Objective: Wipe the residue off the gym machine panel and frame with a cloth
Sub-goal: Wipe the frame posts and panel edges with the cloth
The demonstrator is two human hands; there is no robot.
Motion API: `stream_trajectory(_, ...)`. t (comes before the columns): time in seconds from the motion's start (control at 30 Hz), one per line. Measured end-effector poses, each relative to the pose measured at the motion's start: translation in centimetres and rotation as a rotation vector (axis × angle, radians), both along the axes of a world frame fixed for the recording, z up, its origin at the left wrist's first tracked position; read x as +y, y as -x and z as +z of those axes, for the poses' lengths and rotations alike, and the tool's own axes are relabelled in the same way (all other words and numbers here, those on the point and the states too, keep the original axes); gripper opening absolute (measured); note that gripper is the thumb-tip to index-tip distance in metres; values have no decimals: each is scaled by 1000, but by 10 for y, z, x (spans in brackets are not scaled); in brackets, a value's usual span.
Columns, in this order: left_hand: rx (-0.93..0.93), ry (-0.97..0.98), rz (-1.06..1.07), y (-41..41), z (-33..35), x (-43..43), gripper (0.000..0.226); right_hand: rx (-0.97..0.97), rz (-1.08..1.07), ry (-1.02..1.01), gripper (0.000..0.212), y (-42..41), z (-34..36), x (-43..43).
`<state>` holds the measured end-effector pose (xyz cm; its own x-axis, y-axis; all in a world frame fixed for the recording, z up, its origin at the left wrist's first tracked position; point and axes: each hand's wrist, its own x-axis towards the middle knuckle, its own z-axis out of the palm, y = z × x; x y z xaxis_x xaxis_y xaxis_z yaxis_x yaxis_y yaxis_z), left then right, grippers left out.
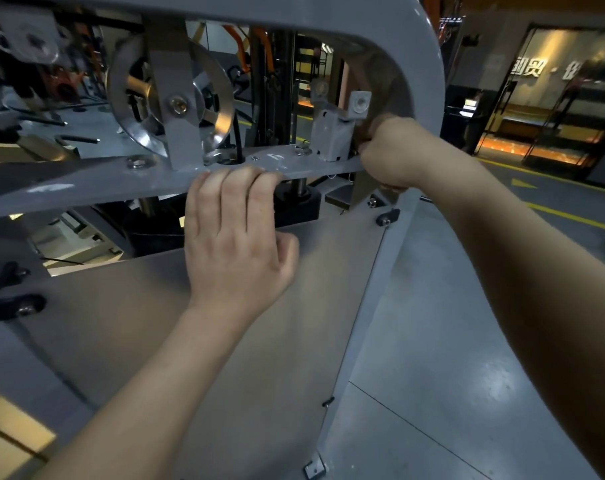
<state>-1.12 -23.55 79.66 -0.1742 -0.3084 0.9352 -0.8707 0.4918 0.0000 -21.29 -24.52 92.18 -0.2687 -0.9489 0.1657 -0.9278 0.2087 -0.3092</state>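
Note:
The gym machine's grey frame (429, 77) arches over a flat crossbar (86, 185) that carries small pale smears. A large grey panel (270, 358) hangs below the crossbar. My left hand (235, 244) grips the crossbar's front edge, fingers curled over the top. My right hand (394, 150) grips a brownish cloth (384, 88) and presses it into the inner corner where the crossbar meets the frame's upright. The cloth runs up the inner curve, and a piece hangs below the hand.
A shiny pulley wheel (169, 95) in a grey bracket and a small grey block (332, 133) stand on the crossbar. Black clips (387, 216) fasten the panel. Other machines stand behind; grey floor with yellow lines (568, 213) lies to the right.

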Motion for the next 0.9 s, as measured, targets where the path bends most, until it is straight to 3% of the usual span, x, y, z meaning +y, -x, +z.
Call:
stream_trajectory(0.2, 7, -4, -5, -2, 1, 1, 53, 226, 39, 75, 24, -3, -8, 39)
stream_trajectory(0.37, -1, -13, -13, -1, 1, 3, 54, 126, 3, -46, 24, -11, 11, 16)
stream_trajectory(0.67, -3, -6, -15, -1, 1, 3, 54, 306, 61, -113, 22, -5, 9, 19)
stream_trajectory(0.9, -3, 10, -7, 0, 0, -1, 53, 240, 53, -154, 32, 7, 17, 4)
